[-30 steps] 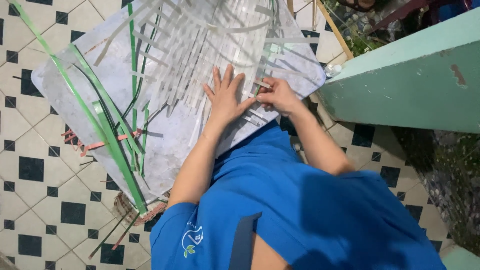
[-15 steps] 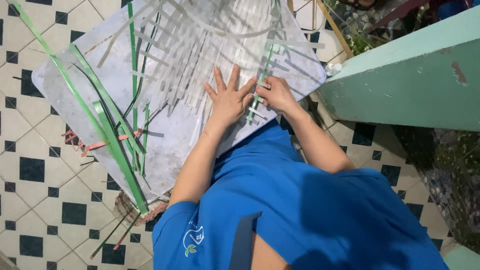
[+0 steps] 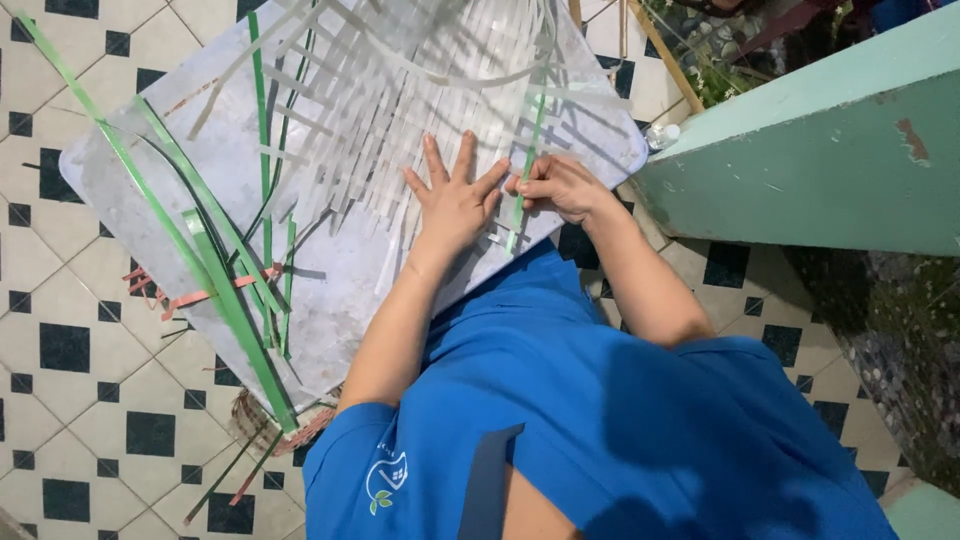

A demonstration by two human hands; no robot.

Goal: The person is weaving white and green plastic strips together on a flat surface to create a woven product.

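A loose weave of white plastic strips (image 3: 400, 110) lies on a pale grey board (image 3: 200, 190) on the tiled floor. My left hand (image 3: 455, 195) presses flat on the near edge of the weave, fingers spread. Just to its right, my right hand (image 3: 560, 185) pinches a thin green strip (image 3: 533, 140) that runs up through the white strips. The strip's lower end pokes out below my fingers. Both forearms reach out from my blue shirt (image 3: 600, 430).
Long green strips (image 3: 215, 260) and a few reddish ones (image 3: 205, 295) lie across the board's left half and over its edge. A teal concrete ledge (image 3: 820, 150) rises close on the right. Black-and-white floor tiles (image 3: 90, 380) surround the board.
My right hand has brought the green strip upright into the white weave beside my left hand. My left hand stays pressed flat, shifted only slightly.
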